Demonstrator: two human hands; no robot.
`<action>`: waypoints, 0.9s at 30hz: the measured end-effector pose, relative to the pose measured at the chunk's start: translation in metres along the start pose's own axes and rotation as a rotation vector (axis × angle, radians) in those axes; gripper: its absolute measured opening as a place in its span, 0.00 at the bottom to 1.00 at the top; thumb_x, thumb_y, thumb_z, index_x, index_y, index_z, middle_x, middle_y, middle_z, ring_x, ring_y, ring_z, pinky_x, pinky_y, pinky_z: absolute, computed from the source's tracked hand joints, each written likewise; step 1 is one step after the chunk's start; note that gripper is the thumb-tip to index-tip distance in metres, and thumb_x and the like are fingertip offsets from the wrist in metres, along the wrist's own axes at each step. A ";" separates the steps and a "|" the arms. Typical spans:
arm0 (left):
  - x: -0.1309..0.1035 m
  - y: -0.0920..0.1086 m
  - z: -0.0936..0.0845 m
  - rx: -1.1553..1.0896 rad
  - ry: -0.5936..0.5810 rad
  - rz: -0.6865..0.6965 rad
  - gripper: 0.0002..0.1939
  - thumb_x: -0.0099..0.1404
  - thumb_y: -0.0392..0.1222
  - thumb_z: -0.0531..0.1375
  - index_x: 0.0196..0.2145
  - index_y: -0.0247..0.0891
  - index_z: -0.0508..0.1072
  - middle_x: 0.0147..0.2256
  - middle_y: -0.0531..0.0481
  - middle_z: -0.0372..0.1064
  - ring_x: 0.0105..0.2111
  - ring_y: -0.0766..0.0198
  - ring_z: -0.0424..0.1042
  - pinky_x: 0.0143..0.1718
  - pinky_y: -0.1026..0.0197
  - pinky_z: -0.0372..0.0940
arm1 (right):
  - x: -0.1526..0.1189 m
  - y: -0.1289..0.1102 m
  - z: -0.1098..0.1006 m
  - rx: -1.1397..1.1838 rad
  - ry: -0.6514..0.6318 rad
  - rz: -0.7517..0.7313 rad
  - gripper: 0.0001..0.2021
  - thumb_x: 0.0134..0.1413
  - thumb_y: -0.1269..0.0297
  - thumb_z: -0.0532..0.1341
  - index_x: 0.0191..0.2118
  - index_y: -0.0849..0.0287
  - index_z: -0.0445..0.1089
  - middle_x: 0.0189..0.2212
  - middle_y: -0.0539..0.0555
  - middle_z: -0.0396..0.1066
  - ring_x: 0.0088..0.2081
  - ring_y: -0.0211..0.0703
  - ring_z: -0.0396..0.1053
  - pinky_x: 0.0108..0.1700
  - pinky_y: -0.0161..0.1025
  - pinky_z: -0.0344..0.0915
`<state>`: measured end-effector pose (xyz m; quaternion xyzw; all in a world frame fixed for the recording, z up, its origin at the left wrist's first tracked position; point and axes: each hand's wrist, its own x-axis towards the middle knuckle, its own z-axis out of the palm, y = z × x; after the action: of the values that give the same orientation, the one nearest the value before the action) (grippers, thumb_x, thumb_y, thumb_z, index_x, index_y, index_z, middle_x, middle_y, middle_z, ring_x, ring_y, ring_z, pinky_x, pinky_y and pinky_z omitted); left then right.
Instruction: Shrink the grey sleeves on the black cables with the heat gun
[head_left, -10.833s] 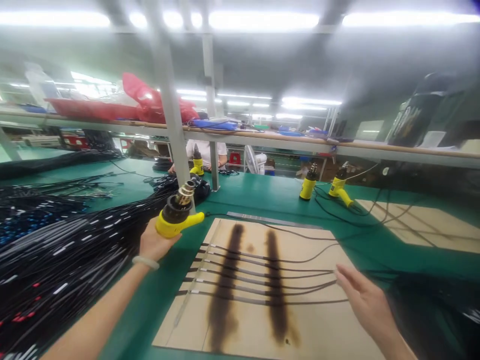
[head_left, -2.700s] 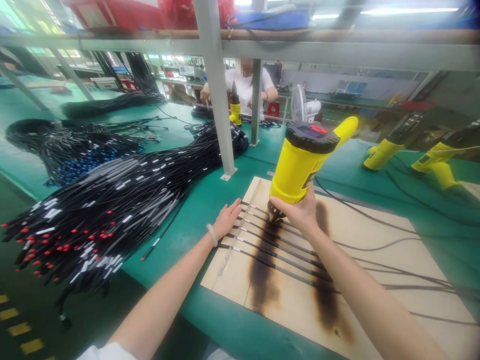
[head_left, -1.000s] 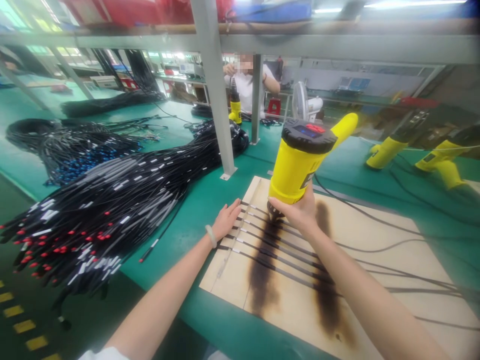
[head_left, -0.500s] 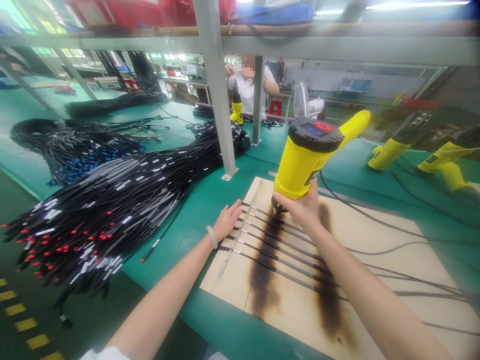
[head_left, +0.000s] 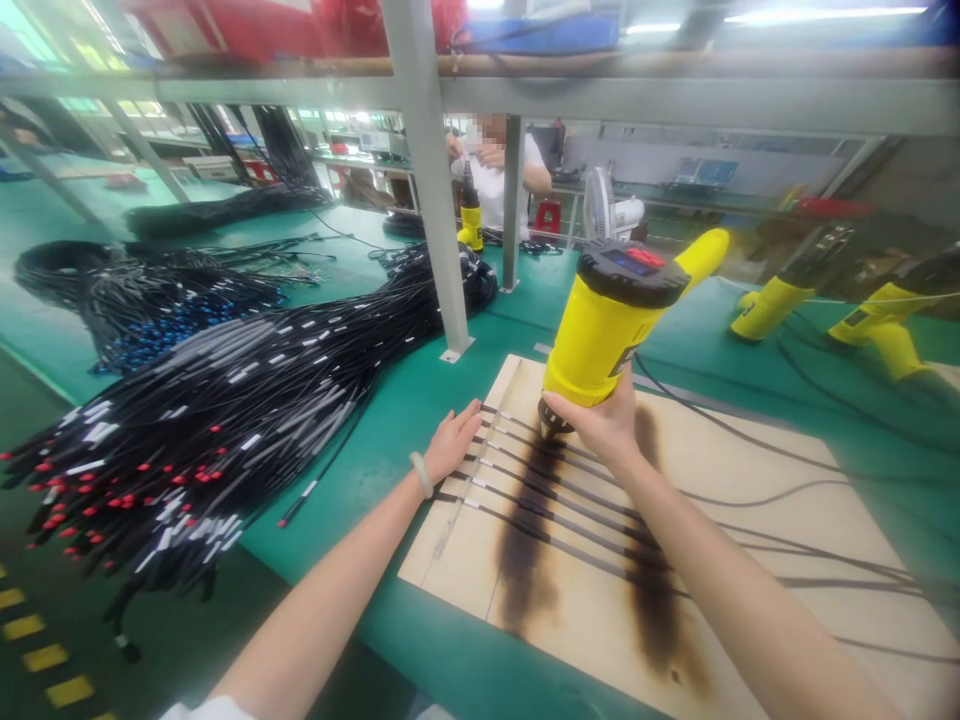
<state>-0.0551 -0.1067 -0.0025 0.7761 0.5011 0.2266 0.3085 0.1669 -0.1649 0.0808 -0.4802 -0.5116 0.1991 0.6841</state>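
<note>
My right hand (head_left: pixel 600 420) is wrapped round the lower body of a yellow and black heat gun (head_left: pixel 596 330), its nozzle pointing down at the board. Beneath it several thin black cables (head_left: pixel 577 545) lie side by side across a pale wooden board (head_left: pixel 600 640), which carries two dark scorched bands. My left hand (head_left: pixel 454 440) lies flat with fingers stretched out over the cable ends at the board's left edge. White labels or sleeves show on the cables near that hand. A pale bracelet (head_left: pixel 421 474) circles my left wrist.
A big bundle of black cables (head_left: pixel 300 350) with red tips covers the bench at left. Grey metal posts (head_left: pixel 435 180) hold a shelf above. More yellow heat guns (head_left: pixel 772 310) stand at right. Across the bench a person (head_left: pixel 502 180) works near a fan (head_left: pixel 600 205).
The heat gun and my right hand have shifted very slightly, with the nozzle still over the upper cables. The person across the bench has moved their arms. My left hand stays in place.
</note>
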 end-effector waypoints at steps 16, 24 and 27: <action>0.003 -0.002 0.001 0.025 0.004 0.017 0.33 0.64 0.58 0.35 0.59 0.37 0.54 0.60 0.47 0.51 0.60 0.60 0.50 0.63 0.52 0.37 | -0.026 -0.018 -0.019 -0.025 -0.032 0.052 0.36 0.27 0.60 0.72 0.46 0.57 0.58 0.39 0.57 0.70 0.38 0.51 0.70 0.39 0.48 0.68; 0.000 0.000 -0.001 -0.001 -0.007 0.024 0.34 0.63 0.59 0.35 0.59 0.35 0.54 0.60 0.46 0.50 0.60 0.59 0.49 0.63 0.52 0.35 | -0.032 -0.024 -0.021 -0.014 -0.058 0.025 0.35 0.29 0.62 0.72 0.47 0.58 0.59 0.41 0.58 0.69 0.41 0.53 0.69 0.43 0.51 0.67; 0.000 0.001 -0.001 -0.022 -0.008 0.024 0.34 0.63 0.60 0.35 0.58 0.36 0.55 0.60 0.46 0.50 0.61 0.59 0.48 0.63 0.51 0.34 | -0.033 -0.027 -0.021 -0.034 -0.060 0.014 0.32 0.28 0.62 0.72 0.45 0.58 0.61 0.40 0.58 0.69 0.40 0.53 0.69 0.42 0.51 0.68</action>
<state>-0.0550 -0.1068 -0.0013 0.7796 0.4880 0.2325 0.3161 0.1673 -0.2117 0.0868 -0.4890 -0.5319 0.2095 0.6589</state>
